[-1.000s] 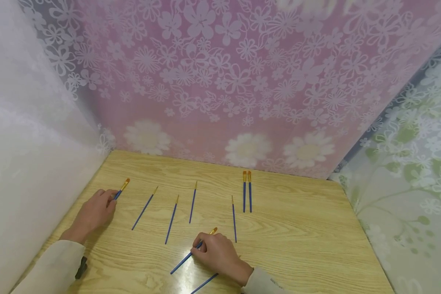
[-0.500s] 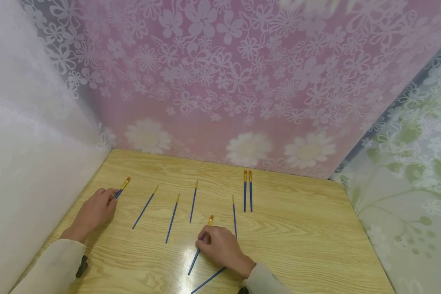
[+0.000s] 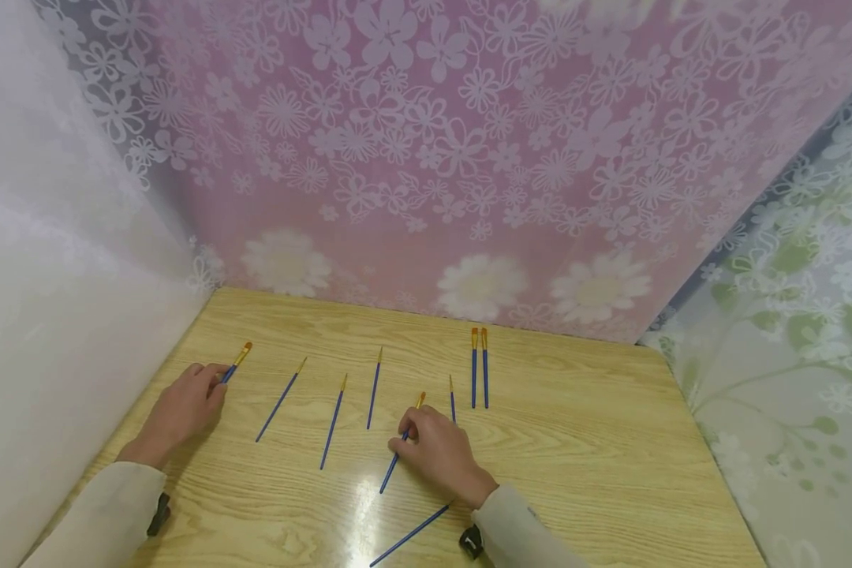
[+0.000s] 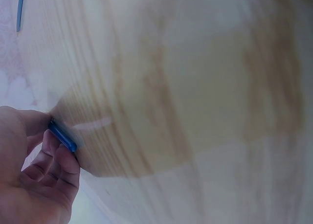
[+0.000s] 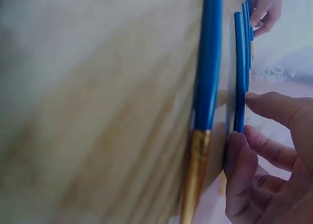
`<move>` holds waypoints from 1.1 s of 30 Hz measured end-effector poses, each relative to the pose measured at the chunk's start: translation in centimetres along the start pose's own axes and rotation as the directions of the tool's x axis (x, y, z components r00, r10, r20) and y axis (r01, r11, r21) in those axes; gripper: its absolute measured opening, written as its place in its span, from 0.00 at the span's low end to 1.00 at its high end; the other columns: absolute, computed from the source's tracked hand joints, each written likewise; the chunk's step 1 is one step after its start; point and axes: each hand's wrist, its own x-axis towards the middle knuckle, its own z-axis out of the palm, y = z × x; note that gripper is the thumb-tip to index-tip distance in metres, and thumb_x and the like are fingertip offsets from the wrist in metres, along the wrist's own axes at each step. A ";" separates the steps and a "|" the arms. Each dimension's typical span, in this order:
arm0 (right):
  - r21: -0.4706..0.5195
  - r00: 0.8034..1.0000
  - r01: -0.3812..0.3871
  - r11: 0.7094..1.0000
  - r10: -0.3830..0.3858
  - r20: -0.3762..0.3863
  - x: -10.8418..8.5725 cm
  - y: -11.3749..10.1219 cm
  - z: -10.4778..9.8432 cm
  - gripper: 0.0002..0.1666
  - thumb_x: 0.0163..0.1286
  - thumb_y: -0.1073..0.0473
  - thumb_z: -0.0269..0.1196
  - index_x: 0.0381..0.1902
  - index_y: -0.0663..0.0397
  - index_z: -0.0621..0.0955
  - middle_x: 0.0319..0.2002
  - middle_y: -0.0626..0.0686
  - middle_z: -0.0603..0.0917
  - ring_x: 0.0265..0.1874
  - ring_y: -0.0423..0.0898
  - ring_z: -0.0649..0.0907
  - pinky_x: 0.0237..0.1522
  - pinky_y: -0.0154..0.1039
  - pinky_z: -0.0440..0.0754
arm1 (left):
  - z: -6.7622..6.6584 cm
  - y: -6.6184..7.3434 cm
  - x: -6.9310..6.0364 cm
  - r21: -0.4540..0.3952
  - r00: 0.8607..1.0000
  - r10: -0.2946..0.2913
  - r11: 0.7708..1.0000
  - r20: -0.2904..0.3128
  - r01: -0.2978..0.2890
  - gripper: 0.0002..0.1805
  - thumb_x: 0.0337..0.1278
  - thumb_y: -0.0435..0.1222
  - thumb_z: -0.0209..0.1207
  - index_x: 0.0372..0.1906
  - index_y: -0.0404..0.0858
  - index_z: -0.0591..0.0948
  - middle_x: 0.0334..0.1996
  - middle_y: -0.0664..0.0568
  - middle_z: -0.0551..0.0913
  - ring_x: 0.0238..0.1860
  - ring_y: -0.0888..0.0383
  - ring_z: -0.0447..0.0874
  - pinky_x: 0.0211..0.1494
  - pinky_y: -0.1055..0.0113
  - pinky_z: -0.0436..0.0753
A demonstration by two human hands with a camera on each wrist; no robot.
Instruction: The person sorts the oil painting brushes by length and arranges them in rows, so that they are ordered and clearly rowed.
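Observation:
My left hand (image 3: 184,406) pinches a blue-handled paintbrush (image 3: 240,356) with a rounded orange tip at the table's left side; the left wrist view shows its handle end (image 4: 64,136) between thumb and fingers. Right of centre, my right hand (image 3: 440,454) pinches another blue paintbrush (image 3: 390,472), its orange tip pointing away from me. In the right wrist view that handle (image 5: 239,72) lies between thumb and fingertips, close to the wood. A thin paintbrush (image 3: 452,398) is partly hidden behind the right hand. Nearer to me lies one more paintbrush (image 3: 409,536), its ferrule end covered by the right wrist.
Three thin pointed brushes, a left one (image 3: 281,400), a middle one (image 3: 334,422) and a right one (image 3: 374,388), lie spaced between the hands. Two flat brushes (image 3: 480,371) lie side by side at the back. Floral sheets (image 3: 426,158) enclose the wooden table (image 3: 582,442).
My right hand has moved away from me and slightly right with its paintbrush, which has turned to point more directly away. The near paintbrush shows more. My left hand has stayed in place.

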 end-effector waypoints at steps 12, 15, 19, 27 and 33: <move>-0.003 1.000 -0.023 1.000 0.023 -0.011 0.1 -0.3 -0.5 0.14 0.70 0.59 0.72 0.53 0.49 0.85 0.35 0.42 0.80 0.26 0.37 0.73 0.25 0.33 0.71 | 0.1 -0.1 0.2 0.004 1.000 -0.011 1.000 -0.004 0.011 0.20 0.81 0.32 0.58 0.67 0.24 0.78 0.43 0.36 0.82 0.38 0.48 0.81 0.40 0.47 0.83; 0.009 0.999 -0.043 0.999 0.043 -0.026 -0.1 -0.3 -0.7 0.17 0.70 0.60 0.72 0.55 0.53 0.86 0.34 0.42 0.81 0.26 0.36 0.73 0.24 0.32 0.71 | 0.1 0.0 0.2 0.000 1.000 -0.015 1.000 -0.002 0.015 0.20 0.81 0.32 0.58 0.68 0.24 0.78 0.43 0.36 0.82 0.37 0.48 0.81 0.40 0.47 0.83; -0.015 0.998 -0.058 0.998 0.057 -0.041 -0.2 -0.3 -0.8 0.14 0.69 0.61 0.73 0.52 0.55 0.89 0.33 0.43 0.81 0.25 0.36 0.73 0.24 0.32 0.71 | 0.0 0.0 0.1 -0.007 1.000 -0.021 1.000 0.006 0.021 0.21 0.81 0.32 0.57 0.68 0.24 0.77 0.44 0.35 0.82 0.38 0.48 0.81 0.41 0.46 0.84; -0.094 0.996 -0.050 0.994 0.043 -0.074 -0.1 0.1 -0.4 0.08 0.71 0.62 0.72 0.46 0.49 0.90 0.34 0.43 0.81 0.23 0.36 0.72 0.20 0.32 0.70 | 0.0 0.0 0.2 -0.012 1.000 -0.023 1.000 0.015 0.024 0.21 0.81 0.32 0.57 0.68 0.23 0.77 0.44 0.35 0.81 0.37 0.49 0.81 0.40 0.47 0.83; -0.101 0.996 -0.036 0.994 0.027 -0.085 -0.2 0.1 -0.6 0.07 0.70 0.63 0.70 0.45 0.47 0.90 0.33 0.42 0.82 0.22 0.35 0.72 0.20 0.32 0.70 | -0.2 0.2 0.2 -0.011 0.999 -0.036 0.999 0.025 0.036 0.21 0.81 0.32 0.57 0.68 0.23 0.77 0.44 0.35 0.81 0.37 0.48 0.81 0.41 0.46 0.83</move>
